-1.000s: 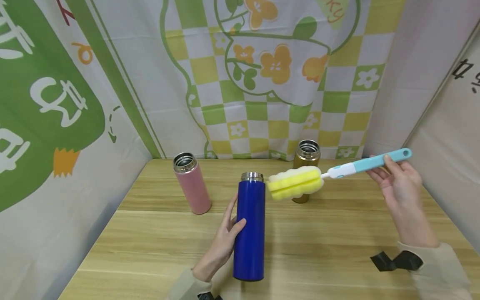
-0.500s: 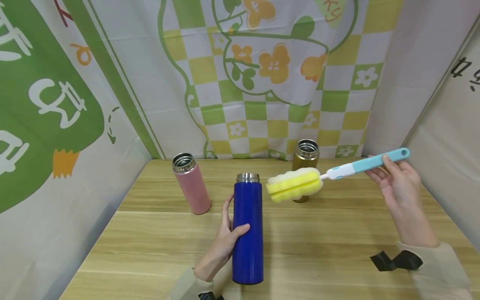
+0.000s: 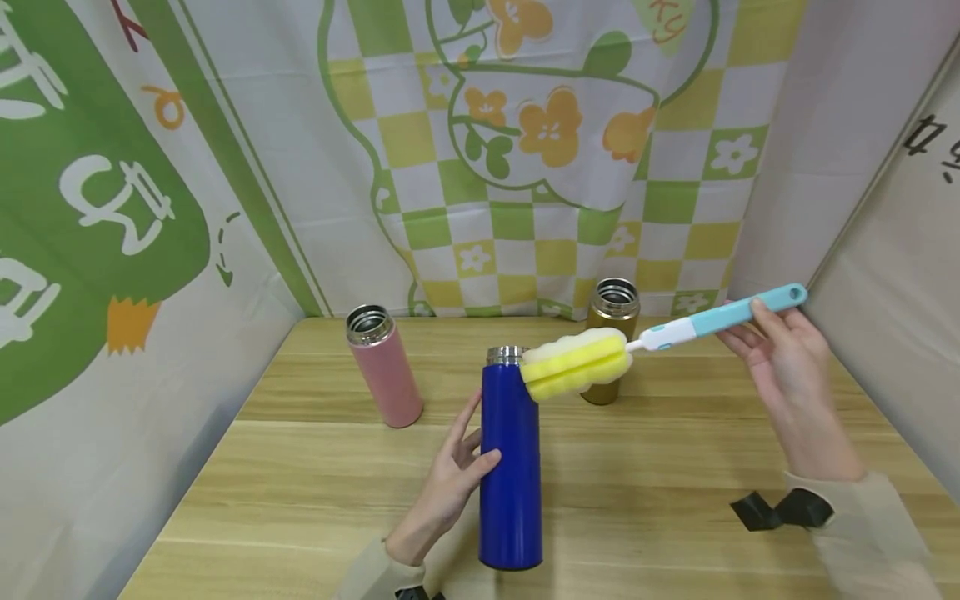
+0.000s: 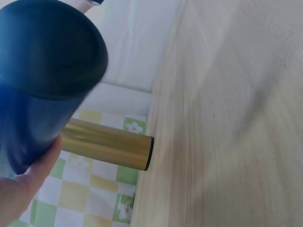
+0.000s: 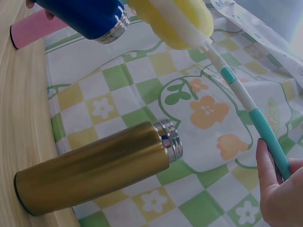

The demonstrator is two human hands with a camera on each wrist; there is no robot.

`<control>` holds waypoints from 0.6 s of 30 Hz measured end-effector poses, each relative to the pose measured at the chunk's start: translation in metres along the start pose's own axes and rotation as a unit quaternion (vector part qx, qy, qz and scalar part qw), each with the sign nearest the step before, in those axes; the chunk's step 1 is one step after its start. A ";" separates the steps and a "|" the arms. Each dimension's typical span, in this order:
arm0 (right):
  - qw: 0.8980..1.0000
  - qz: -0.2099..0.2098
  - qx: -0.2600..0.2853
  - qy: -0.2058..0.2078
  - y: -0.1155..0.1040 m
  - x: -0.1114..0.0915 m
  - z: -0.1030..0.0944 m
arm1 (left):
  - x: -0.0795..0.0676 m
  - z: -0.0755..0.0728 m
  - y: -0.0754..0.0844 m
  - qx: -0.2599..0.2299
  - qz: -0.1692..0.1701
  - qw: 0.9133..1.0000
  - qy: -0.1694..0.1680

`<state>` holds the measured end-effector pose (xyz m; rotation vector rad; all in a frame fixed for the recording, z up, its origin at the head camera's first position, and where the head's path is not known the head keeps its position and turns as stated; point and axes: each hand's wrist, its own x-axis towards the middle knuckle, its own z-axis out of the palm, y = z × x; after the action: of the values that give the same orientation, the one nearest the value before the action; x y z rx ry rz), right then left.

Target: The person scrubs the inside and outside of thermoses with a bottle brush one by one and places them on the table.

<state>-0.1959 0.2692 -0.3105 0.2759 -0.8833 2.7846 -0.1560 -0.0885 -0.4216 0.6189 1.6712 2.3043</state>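
The blue bottle (image 3: 511, 475) is mouth up above the table (image 3: 660, 492), the fingers and thumb of your left hand (image 3: 448, 483) round its side. Your right hand (image 3: 787, 354) pinches the brush (image 3: 666, 335), its sponge (image 3: 577, 364) left of those fingers, near the bottle's mouth. A pink bottle (image 3: 386, 371) stands beyond your left fingertips, leftward; a gold bottle (image 3: 606, 394) stands between both hands, farther off.

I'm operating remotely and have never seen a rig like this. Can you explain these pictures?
There's no machine, just a person's bare hands. The widest picture comes from a camera on the head, looking down; the other two come from cameras on each wrist. The left hand holds a blue bottle above the table. The right hand holds a brush, its yellow sponge near that bottle's mouth. A pink bottle and a gold bottle stand on the table.
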 end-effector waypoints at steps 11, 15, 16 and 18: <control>0.999 0.000 -0.050 0.005 0.005 0.007 0.014 | 0.001 0.002 0.004 -0.023 0.006 0.999 -0.034; 0.997 0.019 -0.069 -0.002 0.006 0.004 0.014 | 0.002 0.002 0.005 -0.032 0.003 0.999 -0.029; 0.997 0.022 -0.077 -0.006 0.006 0.003 0.014 | 0.002 0.002 0.006 -0.033 0.002 0.999 -0.027; 0.995 0.028 -0.092 -0.014 0.007 0.002 0.013 | 0.002 0.001 0.007 -0.033 0.002 0.999 -0.023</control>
<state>-0.1981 0.2559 -0.3035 0.2649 -1.1631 2.7313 -0.1571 -0.0885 -0.4146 0.6553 1.5684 2.3199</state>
